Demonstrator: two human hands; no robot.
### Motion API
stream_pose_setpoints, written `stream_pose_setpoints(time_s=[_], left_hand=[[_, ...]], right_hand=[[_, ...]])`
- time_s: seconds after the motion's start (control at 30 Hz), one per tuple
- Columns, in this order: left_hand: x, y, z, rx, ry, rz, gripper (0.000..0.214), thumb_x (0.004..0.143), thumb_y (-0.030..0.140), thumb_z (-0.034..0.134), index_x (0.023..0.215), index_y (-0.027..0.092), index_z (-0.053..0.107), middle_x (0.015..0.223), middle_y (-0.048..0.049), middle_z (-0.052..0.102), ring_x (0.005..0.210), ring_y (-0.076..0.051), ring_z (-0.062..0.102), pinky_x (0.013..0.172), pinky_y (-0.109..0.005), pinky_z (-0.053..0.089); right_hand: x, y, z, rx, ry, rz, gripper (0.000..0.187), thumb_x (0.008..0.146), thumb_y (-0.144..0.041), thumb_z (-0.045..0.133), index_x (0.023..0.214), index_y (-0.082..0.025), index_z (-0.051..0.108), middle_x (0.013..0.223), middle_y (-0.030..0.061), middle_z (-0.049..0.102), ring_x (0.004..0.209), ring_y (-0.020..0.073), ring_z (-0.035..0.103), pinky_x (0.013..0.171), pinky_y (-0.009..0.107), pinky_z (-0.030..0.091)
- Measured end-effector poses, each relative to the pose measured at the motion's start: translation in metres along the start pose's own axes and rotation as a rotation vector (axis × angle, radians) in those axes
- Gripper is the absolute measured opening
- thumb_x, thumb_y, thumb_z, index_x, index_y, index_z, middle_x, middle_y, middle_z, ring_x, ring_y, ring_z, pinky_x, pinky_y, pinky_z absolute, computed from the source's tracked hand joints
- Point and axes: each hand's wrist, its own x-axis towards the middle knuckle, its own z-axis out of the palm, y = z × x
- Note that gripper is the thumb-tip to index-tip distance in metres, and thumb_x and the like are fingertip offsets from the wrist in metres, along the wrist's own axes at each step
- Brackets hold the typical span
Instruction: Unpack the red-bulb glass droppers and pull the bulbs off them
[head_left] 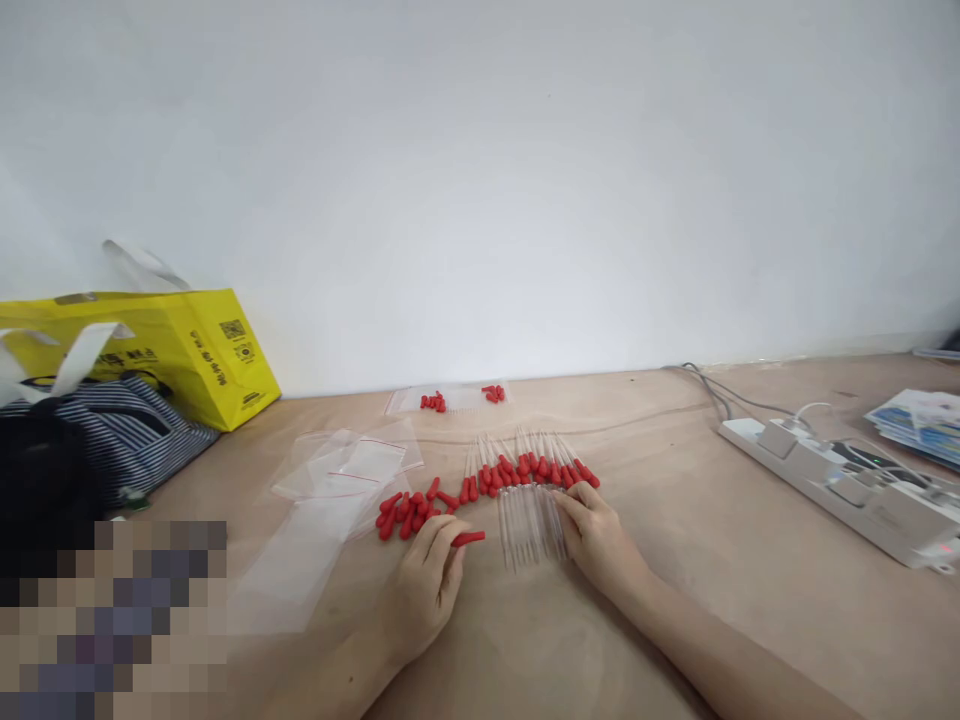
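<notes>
My left hand [424,590] rests on the tabletop with its fingers curled, pinching a single red rubber bulb [469,538]. Just left of it lies a loose pile of red bulbs [409,510]. My right hand [596,535] lies on a bundle of clear glass dropper tubes [525,520], its fingers pressed down on them. Beyond the hands, a fanned row of droppers capped with red bulbs [529,468] lies on the table.
Clear zip bags [341,480] lie to the left, and two more bags holding red bulbs [457,398] sit near the wall. A yellow bag [187,350] and striped cloth [127,420] are far left. A white power strip [840,485] with cables and leaflets [919,420] are at right.
</notes>
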Motion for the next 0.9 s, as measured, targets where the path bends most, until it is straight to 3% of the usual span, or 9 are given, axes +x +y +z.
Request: stream_pose_setpoints(time_s=[0.3,0.5,0.77,0.9], left_hand=[[0.001,-0.003,0.005,-0.055,0.021,0.040,0.011,0.083,0.015,0.041,0.090,0.017,0.048,0.082,-0.0039,0.057,0.077,-0.013,0.057,0.070,-0.023,0.047],[0.005,-0.003,0.001,0.061,0.049,0.065,0.004,0.079,0.019,0.050,0.078,0.019,0.054,0.071,0.0001,0.061,0.067,-0.014,0.054,0.067,-0.028,0.039],[0.008,0.002,-0.002,0.084,0.078,0.005,0.008,0.078,0.022,0.053,0.070,0.021,0.056,0.066,0.0035,0.063,0.063,-0.013,0.054,0.072,-0.031,0.032],[0.010,-0.005,-0.005,0.148,0.127,-0.100,0.008,0.077,0.023,0.053,0.070,0.021,0.057,0.066,0.0031,0.064,0.067,-0.015,0.056,0.072,-0.032,0.031]], right_hand=[[0.002,0.003,0.011,-0.039,0.024,-0.109,0.028,0.084,-0.010,0.033,0.080,-0.015,0.060,0.070,0.0049,0.053,0.058,0.0116,0.053,0.051,0.021,0.046],[0.003,-0.003,0.013,0.042,-0.057,-0.093,0.026,0.084,-0.014,0.037,0.068,-0.015,0.058,0.074,0.0066,0.054,0.066,0.0137,0.054,0.058,0.025,0.047],[0.001,-0.012,0.008,0.061,-0.125,-0.057,0.019,0.083,-0.016,0.040,0.077,-0.016,0.057,0.078,0.0077,0.054,0.074,0.0177,0.052,0.065,0.031,0.047],[0.001,-0.013,0.006,0.043,-0.145,-0.065,0.018,0.083,-0.016,0.040,0.080,-0.016,0.057,0.078,0.0077,0.054,0.074,0.0179,0.051,0.065,0.031,0.046]])
